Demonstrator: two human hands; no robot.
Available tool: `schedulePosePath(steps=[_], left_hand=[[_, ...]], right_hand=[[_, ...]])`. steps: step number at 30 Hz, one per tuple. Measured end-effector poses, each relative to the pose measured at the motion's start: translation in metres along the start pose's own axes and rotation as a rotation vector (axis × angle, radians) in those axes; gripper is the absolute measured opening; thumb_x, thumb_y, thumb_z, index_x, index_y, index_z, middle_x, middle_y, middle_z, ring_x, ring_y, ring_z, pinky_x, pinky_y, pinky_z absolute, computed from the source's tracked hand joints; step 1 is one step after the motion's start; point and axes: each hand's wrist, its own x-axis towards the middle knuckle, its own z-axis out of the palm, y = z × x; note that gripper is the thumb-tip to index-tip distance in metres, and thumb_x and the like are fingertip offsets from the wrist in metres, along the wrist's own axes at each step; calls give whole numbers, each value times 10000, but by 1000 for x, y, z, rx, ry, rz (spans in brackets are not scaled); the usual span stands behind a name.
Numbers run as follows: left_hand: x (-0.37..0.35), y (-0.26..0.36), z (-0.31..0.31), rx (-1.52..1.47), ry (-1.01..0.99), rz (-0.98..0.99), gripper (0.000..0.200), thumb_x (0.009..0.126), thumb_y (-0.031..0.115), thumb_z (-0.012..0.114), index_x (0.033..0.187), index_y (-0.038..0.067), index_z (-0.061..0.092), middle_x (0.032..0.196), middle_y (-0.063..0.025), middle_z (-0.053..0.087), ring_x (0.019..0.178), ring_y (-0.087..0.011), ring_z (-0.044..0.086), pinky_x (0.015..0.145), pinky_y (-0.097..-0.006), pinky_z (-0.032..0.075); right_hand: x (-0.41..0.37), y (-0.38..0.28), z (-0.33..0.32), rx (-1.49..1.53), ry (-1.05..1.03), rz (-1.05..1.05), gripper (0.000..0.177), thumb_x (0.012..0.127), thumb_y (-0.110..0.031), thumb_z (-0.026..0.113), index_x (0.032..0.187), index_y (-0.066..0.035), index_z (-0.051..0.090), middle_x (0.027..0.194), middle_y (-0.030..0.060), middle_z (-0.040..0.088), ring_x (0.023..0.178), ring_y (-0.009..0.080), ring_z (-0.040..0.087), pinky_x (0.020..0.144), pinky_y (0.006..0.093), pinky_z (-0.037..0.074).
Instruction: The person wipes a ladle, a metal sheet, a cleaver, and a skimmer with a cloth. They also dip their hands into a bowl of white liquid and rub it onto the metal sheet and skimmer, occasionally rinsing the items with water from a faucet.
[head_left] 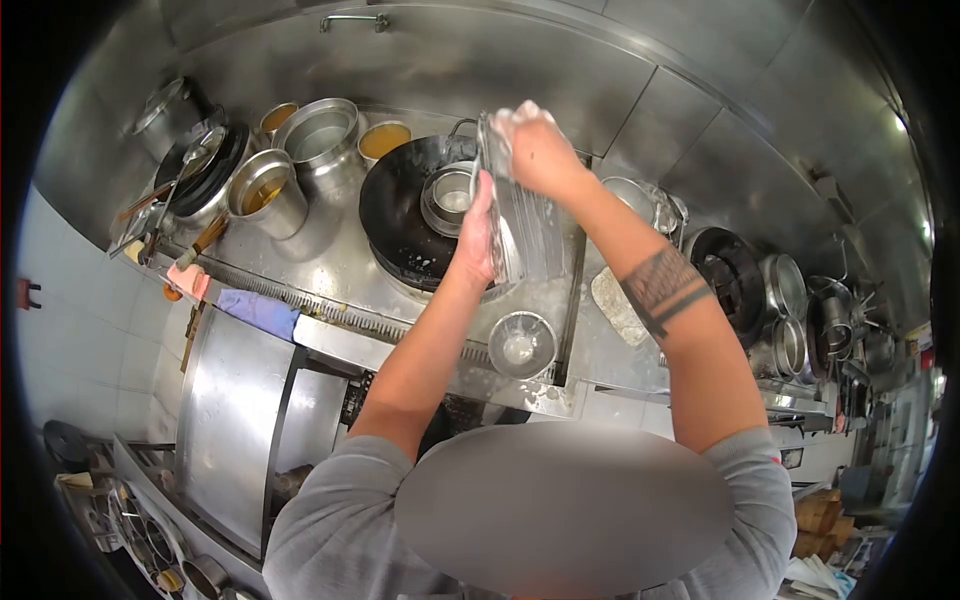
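Observation:
My left hand [480,235] is closed around the edge of a shiny, streaked sheet [540,235], which looks like clear plastic film; its exact kind is hard to make out. This sheet stands nearly upright over the right side of a black wok [395,200]. At its top my right hand [538,150] is closed, with something whitish at the fingertips. Within the wok sits a small round metal pot [432,213], partly hidden behind my left hand and the sheet. A metal bowl [505,360] with whitish contents rests on the counter below the sheet.
Metal pots [335,150] stand on the left of the steel counter [325,270], near a container of orange liquid [385,140]. A blue cloth [258,312] lies on the front edge. To the right are a whitish block [617,305] and another dark wok [725,265].

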Motion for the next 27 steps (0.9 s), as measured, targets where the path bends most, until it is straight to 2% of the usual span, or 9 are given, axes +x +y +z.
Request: schedulePosePath(steps=[3, 6, 9, 12, 13, 14, 22, 24, 27], left_hand=[[-4, -2, 3, 35, 42, 22, 686, 1006, 615, 489, 1393, 52, 542, 1252, -115, 671, 1095, -270, 679, 971, -433, 546], [-7, 8, 11, 47, 178, 134, 708, 978, 657, 505, 1318, 41, 593, 1194, -119, 698, 1067, -276, 689, 967, -439, 548], [2, 32, -61, 13, -105, -13, 655, 965, 685, 495, 1163, 84, 663, 1062, -137, 735, 1026, -286, 711, 961, -446, 562], [-1, 28, -73, -75, -121, -29, 697, 973, 672, 493, 1242, 48, 649, 1185, -153, 707, 1085, -301, 690, 994, -456, 537], [-16, 19, -26, -2, 79, 46, 708, 974, 655, 509, 1319, 44, 604, 1237, -152, 687, 1130, -300, 669, 1030, -465, 512], [-15, 11, -32, -7, 66, -32, 681, 979, 608, 542, 1367, 49, 567, 1300, -140, 657, 1170, -293, 647, 1052, -473, 493], [10, 5, -36, 3, 217, 115, 496, 995, 504, 589, 1250, 81, 634, 1167, -111, 706, 1067, -273, 685, 969, -461, 540], [18, 12, -62, -42, 74, -3, 479, 998, 529, 576, 1185, 95, 660, 1098, -105, 722, 971, -277, 712, 887, -475, 575], [23, 3, -34, -5, 210, -11, 553, 966, 559, 615, 1196, 56, 630, 1039, -122, 715, 851, -263, 724, 782, -463, 615]], right_hand=[[18, 16, 26, 297, 133, 163, 205, 810, -95, 643, 1003, -61, 704, 934, 160, 714, 1003, 366, 653, 878, 463, 539], [-19, -13, 33, 275, 11, -103, 262, 869, -108, 589, 1105, -50, 687, 1062, 182, 709, 1018, 372, 653, 864, 478, 546], [-67, -64, 7, 303, -145, -191, 261, 879, -125, 582, 1105, -36, 678, 1325, 220, 607, 1155, 372, 621, 1031, 495, 487], [-69, -54, 24, 221, -39, -300, 334, 855, -211, 609, 1094, 9, 684, 1257, 210, 658, 1245, 327, 589, 1071, 468, 453], [-59, -46, 29, 139, -11, -203, 365, 838, -240, 627, 1110, -3, 685, 1205, 212, 676, 1216, 329, 601, 1078, 463, 438], [-33, -44, -4, 92, -480, -7, 399, 816, -206, 650, 1157, 0, 661, 1139, 209, 693, 1157, 342, 621, 1045, 466, 456], [-78, -35, 63, 601, 97, 70, 407, 802, -47, 668, 1208, -18, 652, 1139, 239, 682, 1072, 381, 648, 931, 432, 513], [-103, -35, 47, 949, -253, 275, 420, 849, -27, 643, 1268, -41, 644, 1181, 185, 694, 1079, 312, 657, 951, 378, 497], [-147, -28, 68, 1459, 118, 712, 388, 937, 6, 520, 1317, 5, 598, 1198, 101, 680, 1076, 215, 643, 975, 331, 482]])
